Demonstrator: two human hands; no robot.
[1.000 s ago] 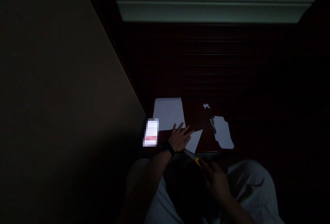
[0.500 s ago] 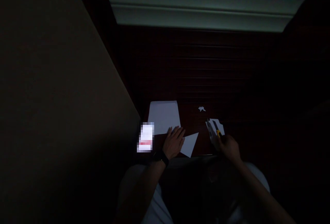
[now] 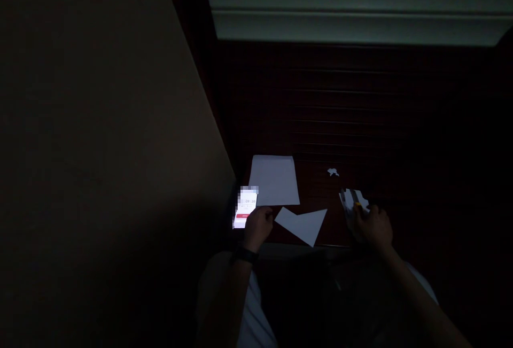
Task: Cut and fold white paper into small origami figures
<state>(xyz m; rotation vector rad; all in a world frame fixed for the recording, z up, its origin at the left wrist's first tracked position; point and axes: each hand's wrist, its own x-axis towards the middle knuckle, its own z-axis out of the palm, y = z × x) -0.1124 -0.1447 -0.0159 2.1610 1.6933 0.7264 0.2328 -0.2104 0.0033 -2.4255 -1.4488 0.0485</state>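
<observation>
Knife (image 3: 357, 205), one, clamped in right hand (image 3: 375, 229); blade pointing away, slightly left, long axis roughly fore-aft; left hand (image 3: 258, 227) well apart, curled, contents unclear; one notched paper (image 3: 303, 224); one sheet (image 3: 274, 179).

A dim wall (image 3: 100, 113) stands left of pale slats (image 3: 356, 0).
</observation>
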